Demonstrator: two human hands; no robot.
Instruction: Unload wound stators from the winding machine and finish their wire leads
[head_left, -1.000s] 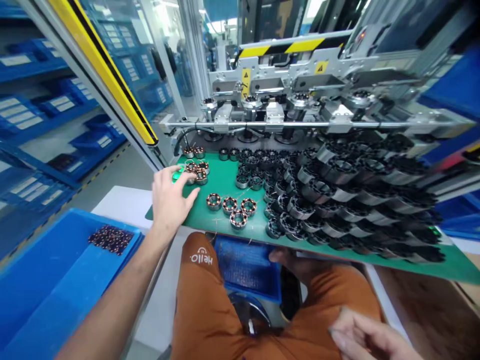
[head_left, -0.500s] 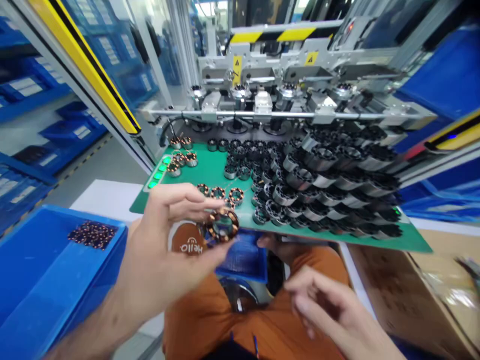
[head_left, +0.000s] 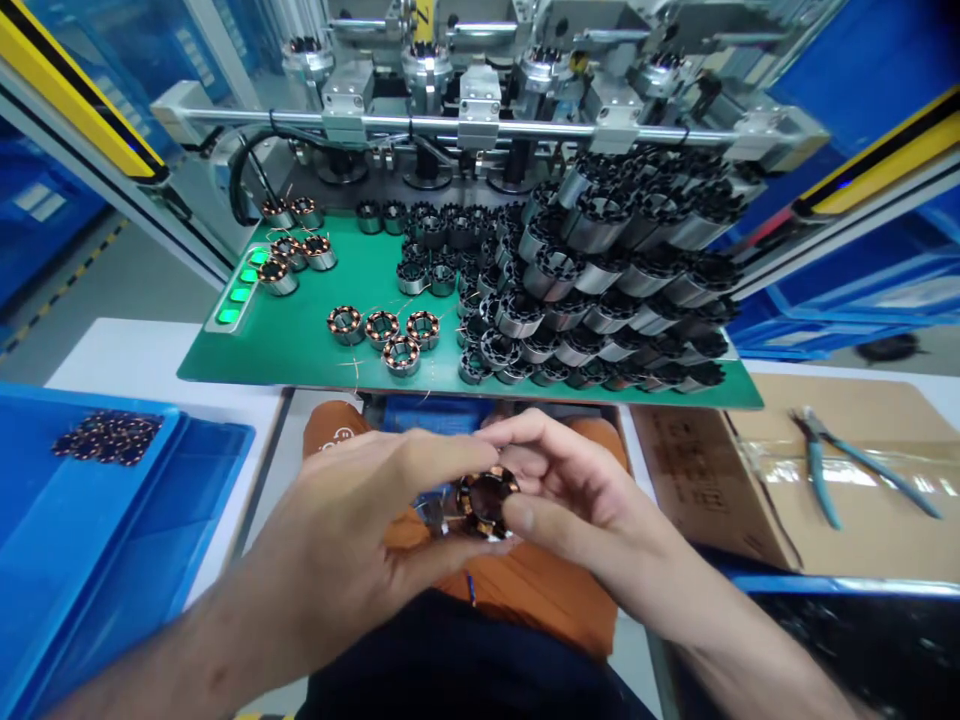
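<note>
- In the head view, brought low in front of the lap since a moment ago, with left hand (head_left: 352, 510) and right hand (head_left: 600, 500) now meeting at one copper-wound ring (head_left: 472, 503).
- Changed from a one-handed to a two-handed hold, so likely steadier and easier to turn.
- Clamped on the left between thumb below and fingers above, around the ring's side.
- Closed on the right at the opposite edge, with thumb laid against the rim and fingers curled behind; partly hidden there, too hidden to judge how firmly.
- Held clear of the green board (head_left: 352, 285), just short of its front edge.
- Left lying on that board: four wound rings (head_left: 401, 355) near the front edge, more by the lit buttons (head_left: 240, 295), and stacked bare cores (head_left: 592, 220) to the right.
- Resting off to the right, untouched: pliers (head_left: 821, 480) on a cardboard box (head_left: 705, 460).
- Set out on the left: a blue bin (head_left: 45, 520), holding small wound parts (head_left: 109, 437).
</note>
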